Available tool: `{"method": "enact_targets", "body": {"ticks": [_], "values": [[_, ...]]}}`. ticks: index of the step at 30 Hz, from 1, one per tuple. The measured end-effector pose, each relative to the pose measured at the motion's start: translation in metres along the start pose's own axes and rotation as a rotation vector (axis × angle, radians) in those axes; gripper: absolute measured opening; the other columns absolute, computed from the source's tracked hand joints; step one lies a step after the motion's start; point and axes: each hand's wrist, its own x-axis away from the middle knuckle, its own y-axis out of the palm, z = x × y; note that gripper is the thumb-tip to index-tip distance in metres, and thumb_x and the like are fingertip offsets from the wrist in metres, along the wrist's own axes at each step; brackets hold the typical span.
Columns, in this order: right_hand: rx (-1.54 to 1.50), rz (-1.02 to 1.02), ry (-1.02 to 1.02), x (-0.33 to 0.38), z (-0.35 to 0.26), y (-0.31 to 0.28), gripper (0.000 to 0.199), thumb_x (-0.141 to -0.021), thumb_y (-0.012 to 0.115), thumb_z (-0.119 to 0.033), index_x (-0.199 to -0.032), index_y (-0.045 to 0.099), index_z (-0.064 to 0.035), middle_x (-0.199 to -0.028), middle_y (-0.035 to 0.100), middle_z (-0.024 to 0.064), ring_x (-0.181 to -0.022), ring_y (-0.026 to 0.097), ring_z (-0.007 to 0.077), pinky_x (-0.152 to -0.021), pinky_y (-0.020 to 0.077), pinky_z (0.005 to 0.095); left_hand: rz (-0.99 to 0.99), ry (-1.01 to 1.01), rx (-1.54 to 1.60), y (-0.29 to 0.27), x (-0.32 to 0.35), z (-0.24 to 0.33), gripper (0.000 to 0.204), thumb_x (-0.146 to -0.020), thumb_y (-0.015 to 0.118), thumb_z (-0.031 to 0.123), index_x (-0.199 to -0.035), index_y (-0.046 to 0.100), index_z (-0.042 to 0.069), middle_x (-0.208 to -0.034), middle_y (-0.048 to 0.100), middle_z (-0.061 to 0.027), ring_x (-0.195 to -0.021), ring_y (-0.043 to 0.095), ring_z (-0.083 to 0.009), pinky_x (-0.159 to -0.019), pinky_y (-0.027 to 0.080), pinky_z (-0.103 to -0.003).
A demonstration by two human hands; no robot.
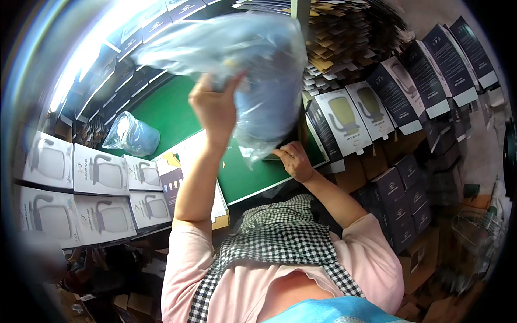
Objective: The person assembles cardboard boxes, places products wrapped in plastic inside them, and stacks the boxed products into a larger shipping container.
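My left hand point(215, 105) is closed on the upper part of a clear plastic bag point(215, 46), raised over the green tabletop point(242, 180). Inside the bag is a bulky light-blue object point(269, 102), blurred and shaped like a vacuum jug. Beside the bag's lower right corner, my right hand point(293, 160) has its fingers pinched together. What they grip is hidden, though a dark box edge lies close by. Another light-blue item in a clear bag point(137, 135) lies on the table at the left.
White boxes with jug pictures point(102, 169) stand in rows at the left. Dark and white boxes point(344, 121) with open flaps line the right side. Flattened cartons point(344, 37) are stacked at the back, and closed dark boxes point(396, 188) are piled lower right.
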Motion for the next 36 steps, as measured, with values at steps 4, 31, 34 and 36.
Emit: {"method": "enact_targets", "body": {"ticks": [4,31,34,36], "values": [[-0.122,-0.022,-0.010,-0.005,0.003,-0.006,0.035,-0.075,0.062,-0.002,-0.109,0.069,-0.0072,-0.099,0.060,0.0043,-0.090,0.058,0.0257,-0.085,0.0470,0.0385,-0.037,-0.004,0.066,0.047,0.060,-0.016,0.018,-0.075,0.081,0.008,-0.084,0.067,0.000,-0.069,0.064,-0.0159,-0.057,0.058,-0.0224,-0.056,0.046,-0.034],[-0.353,0.401,0.748,-0.103,0.121,-0.026,0.035,-0.080,0.079,-0.007,-0.106,0.056,-0.0023,-0.091,0.058,0.0055,-0.078,0.055,0.0133,-0.071,0.0473,0.0273,-0.797,0.212,-0.580,0.092,0.110,-0.077,0.063,-0.086,0.061,0.055,-0.134,0.053,0.014,-0.135,0.046,-0.0299,-0.096,0.055,-0.0396,-0.077,0.045,-0.046],[-0.561,0.450,0.626,-0.140,0.089,-0.045,0.034,-0.097,0.058,-0.034,-0.100,0.057,-0.0009,-0.088,0.055,0.0034,-0.074,0.050,0.0135,-0.077,0.0447,0.0303,-0.886,0.210,-0.729,0.098,0.109,-0.064,0.064,-0.084,0.064,0.054,-0.130,0.056,0.011,-0.137,0.048,-0.0249,-0.099,0.056,-0.0394,-0.082,0.045,-0.046],[-0.744,0.192,0.615,-0.128,0.086,-0.048,0.066,-0.103,0.030,-0.056,-0.096,0.063,0.0002,-0.102,0.061,0.0057,-0.088,0.055,0.0150,-0.089,0.0412,0.0322,-0.815,0.252,-0.664,0.098,0.113,-0.083,0.064,-0.083,0.065,0.053,-0.129,0.057,0.009,-0.135,0.050,-0.0238,-0.103,0.056,-0.0382,-0.086,0.045,-0.045]]}}
